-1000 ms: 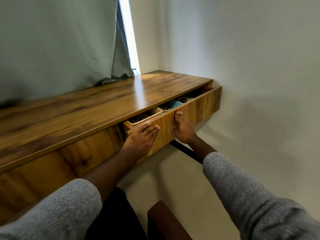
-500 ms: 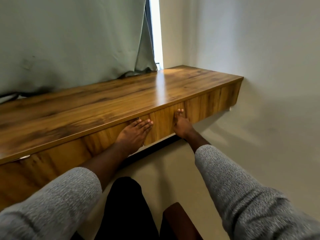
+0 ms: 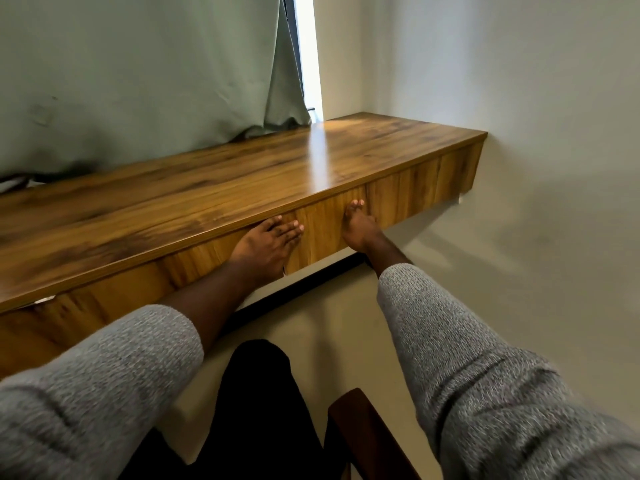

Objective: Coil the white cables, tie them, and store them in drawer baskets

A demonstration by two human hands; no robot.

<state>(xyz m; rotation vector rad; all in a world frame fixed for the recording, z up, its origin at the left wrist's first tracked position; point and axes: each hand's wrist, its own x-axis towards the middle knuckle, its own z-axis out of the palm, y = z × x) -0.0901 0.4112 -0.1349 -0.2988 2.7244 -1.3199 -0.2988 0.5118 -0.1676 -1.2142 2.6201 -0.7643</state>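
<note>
Drawer front sits flush under the desk top. Left hand and right hand press flat on it, fingers straight. Cables and baskets are not visible. Risk: uneven pressure could leave the drawer slightly ajar.

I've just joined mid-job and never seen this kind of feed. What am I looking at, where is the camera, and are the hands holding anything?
There is no machine here: a person in grey sleeves is working with bare hands. The single picture comes from a camera worn on the head, looking forward and down. The left hand and right hand both lie flat against the drawer front of a wall-mounted wooden desk. They hold nothing. The drawer looks flush with the desk, so it appears closed, and no cables or baskets are visible. Behind the desk hangs a green curtain; a dark chair edge shows at the bottom.
</note>
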